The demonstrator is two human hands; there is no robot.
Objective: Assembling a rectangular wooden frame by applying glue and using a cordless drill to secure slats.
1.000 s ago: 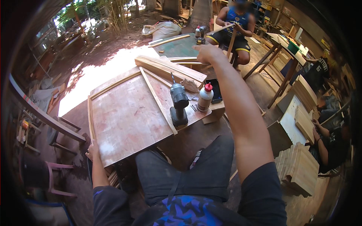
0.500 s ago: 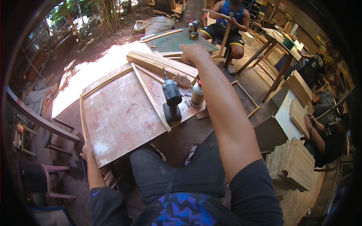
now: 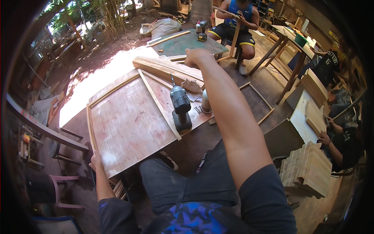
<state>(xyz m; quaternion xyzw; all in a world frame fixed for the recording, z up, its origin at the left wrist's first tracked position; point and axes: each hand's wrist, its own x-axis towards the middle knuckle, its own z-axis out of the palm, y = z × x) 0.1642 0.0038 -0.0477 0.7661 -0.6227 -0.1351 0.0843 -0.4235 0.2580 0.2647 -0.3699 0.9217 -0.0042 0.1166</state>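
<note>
A plywood panel [image 3: 128,124] lies before me, with thin wooden strips along its edges and one slanting across it. At its near left corner my left hand [image 3: 95,162] is closed around the end of the edge strip [image 3: 90,126]. My right arm stretches forward over the panel. Beyond the stacked wooden battens [image 3: 167,69] is my right hand [image 3: 198,58], bent downward, its fingers mostly hidden. A cordless drill [image 3: 180,103] stands upright on the panel, bit pointing away. Beside it are several screws [image 3: 198,110] and a bottle [image 3: 205,103], partly behind my forearm.
A green-topped table [image 3: 183,46] bears another drill [image 3: 201,36]. Behind it, a seated person [image 3: 239,23] holds wooden pieces. To the right are stacked boards [image 3: 306,169] and another person's hands [image 3: 324,137]. A wooden frame [image 3: 269,113] lies on the floor; stools [image 3: 64,191] stand left.
The view has shifted slightly, so the scene sits a little further right. My right hand is slightly further left over the battens, and my forearm covers more of the bottle. My left hand keeps its hold.
</note>
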